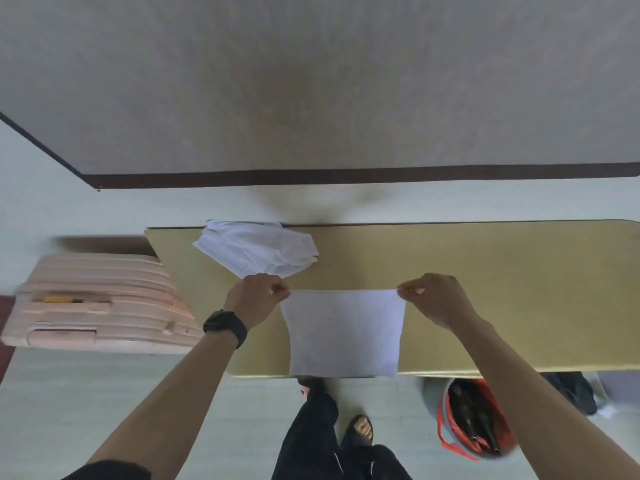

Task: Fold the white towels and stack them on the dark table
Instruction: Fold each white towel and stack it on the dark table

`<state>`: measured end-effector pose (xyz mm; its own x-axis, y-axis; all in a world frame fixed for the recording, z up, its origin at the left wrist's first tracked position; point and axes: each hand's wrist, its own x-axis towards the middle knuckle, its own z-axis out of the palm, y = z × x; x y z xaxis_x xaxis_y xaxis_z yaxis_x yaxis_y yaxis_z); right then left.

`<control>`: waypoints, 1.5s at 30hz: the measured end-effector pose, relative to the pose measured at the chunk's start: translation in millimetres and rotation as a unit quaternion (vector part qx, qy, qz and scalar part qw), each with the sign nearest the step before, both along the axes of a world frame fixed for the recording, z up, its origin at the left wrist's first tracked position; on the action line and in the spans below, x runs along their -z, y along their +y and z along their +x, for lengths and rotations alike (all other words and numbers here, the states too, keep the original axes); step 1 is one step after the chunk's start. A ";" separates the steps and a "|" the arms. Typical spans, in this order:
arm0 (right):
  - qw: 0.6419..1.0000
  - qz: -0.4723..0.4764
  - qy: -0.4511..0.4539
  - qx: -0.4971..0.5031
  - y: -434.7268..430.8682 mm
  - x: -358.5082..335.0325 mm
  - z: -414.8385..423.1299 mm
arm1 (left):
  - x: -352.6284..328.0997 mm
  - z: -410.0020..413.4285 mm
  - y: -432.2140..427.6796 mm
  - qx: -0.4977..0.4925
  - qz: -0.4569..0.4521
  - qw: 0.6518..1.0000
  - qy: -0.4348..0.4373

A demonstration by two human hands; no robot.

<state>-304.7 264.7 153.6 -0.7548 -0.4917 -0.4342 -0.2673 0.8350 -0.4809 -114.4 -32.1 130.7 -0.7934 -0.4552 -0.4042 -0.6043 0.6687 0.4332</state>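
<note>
A white towel (343, 332) hangs flat over the near part of the olive-brown table (502, 289), stretched between my hands. My left hand (258, 299) pinches its upper left corner. My right hand (438, 299) pinches its upper right corner. The towel's lower edge reaches the table's near edge. A loose heap of white towels (258, 249) lies on the far left part of the table, just beyond my left hand.
A pink ribbed plastic item (97, 303) stands left of the table. On the floor under the table's near edge sits a bucket with a red rim (474, 417) holding dark things, with dark cloth (571, 391) beside it. My legs and sandalled feet (360, 427) are below.
</note>
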 end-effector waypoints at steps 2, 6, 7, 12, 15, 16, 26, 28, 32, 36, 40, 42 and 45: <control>0.999 -0.004 -0.020 0.045 -18.9 15.3 -13.1 | 17.8 -16.8 -9.6 -0.005 0.003 1.000 0.000; 0.985 -0.048 -0.070 0.149 -46.4 46.7 -25.9 | 48.9 -39.0 -23.5 -0.060 0.060 0.996 0.006; 0.979 -0.056 -0.081 0.179 -49.7 54.1 -25.1 | 54.8 -40.7 -24.1 -0.087 0.086 0.992 0.013; 0.944 -0.107 -0.128 0.286 -48.6 86.4 -7.9 | 73.8 -30.5 -7.9 -0.229 0.189 0.955 0.028; 0.942 -0.079 -0.112 0.306 -37.6 102.7 6.9 | 88.8 -9.9 13.0 -0.338 0.230 0.912 0.042; 0.941 -0.066 -0.107 0.313 -32.9 107.7 12.4 | 94.2 -3.1 21.2 -0.367 0.244 0.897 0.040; 0.931 -0.012 -0.130 0.340 6.9 143.2 52.1 | 126.8 42.6 82.2 -0.507 0.301 0.808 -0.003; 0.933 -0.023 -0.122 0.338 6.6 141.3 54.9 | 129.0 44.4 84.8 -0.516 0.289 0.806 -0.001; 0.934 -0.032 -0.118 0.336 6.6 141.0 56.9 | 134.2 48.2 88.0 -0.520 0.271 0.810 -0.003; 0.936 -0.047 -0.097 0.334 7.8 146.4 56.9 | 135.0 43.2 90.3 -0.525 0.264 0.809 -0.001; 0.941 -0.041 -0.080 0.326 7.1 150.9 57.0 | 136.0 39.9 89.4 -0.518 0.243 0.820 -0.006; 0.942 -0.039 -0.078 0.324 7.0 152.4 58.4 | 138.5 40.1 88.3 -0.516 0.230 0.825 -0.013; 0.944 -0.031 -0.073 0.320 7.4 153.3 61.6 | 141.9 41.4 89.1 -0.514 0.226 0.828 -0.021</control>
